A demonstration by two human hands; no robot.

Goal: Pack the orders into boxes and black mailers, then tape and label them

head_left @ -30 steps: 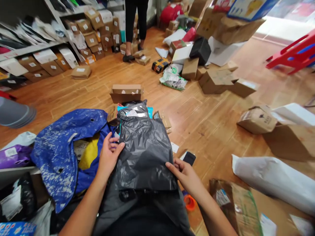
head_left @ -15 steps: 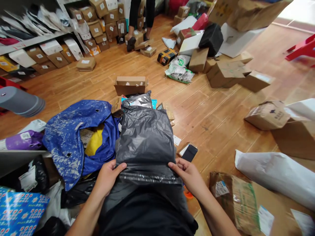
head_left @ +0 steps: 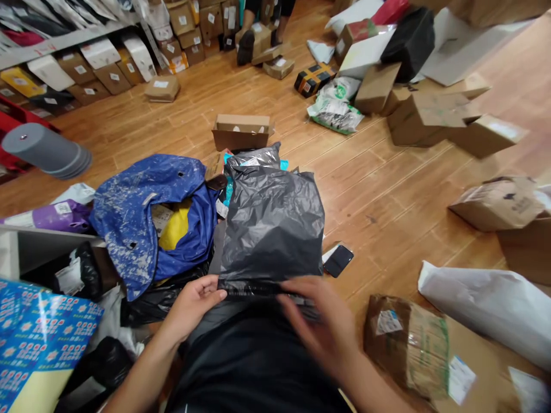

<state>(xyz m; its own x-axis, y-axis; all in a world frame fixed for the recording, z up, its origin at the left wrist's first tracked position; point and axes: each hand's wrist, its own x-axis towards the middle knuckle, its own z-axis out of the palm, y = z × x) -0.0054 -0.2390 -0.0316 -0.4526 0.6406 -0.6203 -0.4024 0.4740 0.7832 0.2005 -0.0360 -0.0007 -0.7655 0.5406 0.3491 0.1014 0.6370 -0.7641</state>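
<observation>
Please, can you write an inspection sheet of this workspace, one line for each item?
Surface: wooden floor, parcels scattered over it.
Job's things: dark grey plastic mailer bag, on the person's lap.
Clutter: blue sack with a yellow item inside, phone on the floor, open cardboard box, brown wrapped parcel.
Grippers: left hand grips the bag's near edge; right hand lies blurred on that edge.
Cables: nothing seen.
Surroundings: shelves of parcels; another person's feet at the far side.

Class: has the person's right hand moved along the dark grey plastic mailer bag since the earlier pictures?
Yes. The right hand slid leftward from the dark grey plastic mailer bag's right corner along its sealed edge.
</observation>
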